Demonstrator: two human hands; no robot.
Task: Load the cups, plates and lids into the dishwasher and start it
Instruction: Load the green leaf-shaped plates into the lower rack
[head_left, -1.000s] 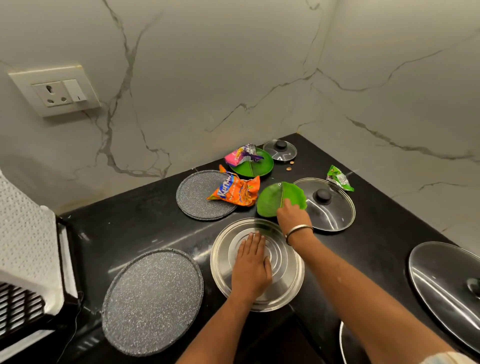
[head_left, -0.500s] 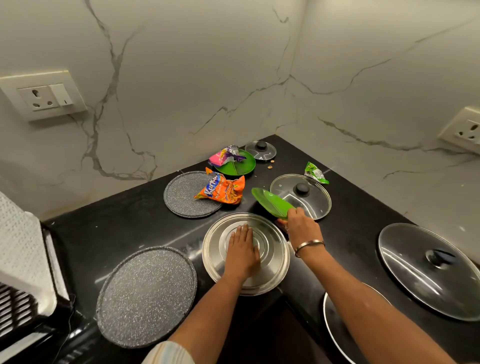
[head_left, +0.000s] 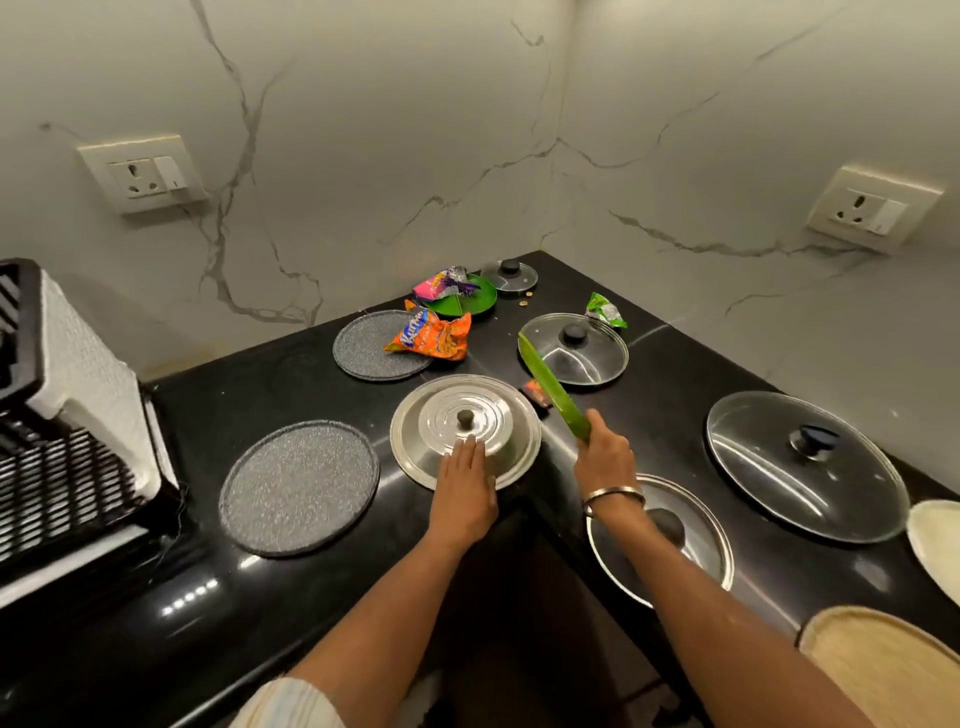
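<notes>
lying flat on the black counter (head_left: 260, 395): big grey plate (head_left: 298, 487), small grey plate (head_left: 371, 345) under an orange wrapper (head_left: 434, 340). left hand (head_left: 465, 488), fingers straight, presses the steel lid (head_left: 465, 428). back green plate (head_left: 465, 301) holds a pink wrapper (head_left: 441, 283). right hand (head_left: 605, 457) grips a tilted green plate (head_left: 550, 387) by its edge, lifted over a glass lid (head_left: 574, 349). right forearm hides part of another lid (head_left: 691, 540); beige plates (head_left: 883, 670) cut off at right.

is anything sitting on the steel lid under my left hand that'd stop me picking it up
Nothing visible does. The left hand rests flat on the near rim of the round steel lid; its top is bare apart from its own knob. The green leaf-shaped plate, gripped in the right hand, is tilted beside it.
</notes>
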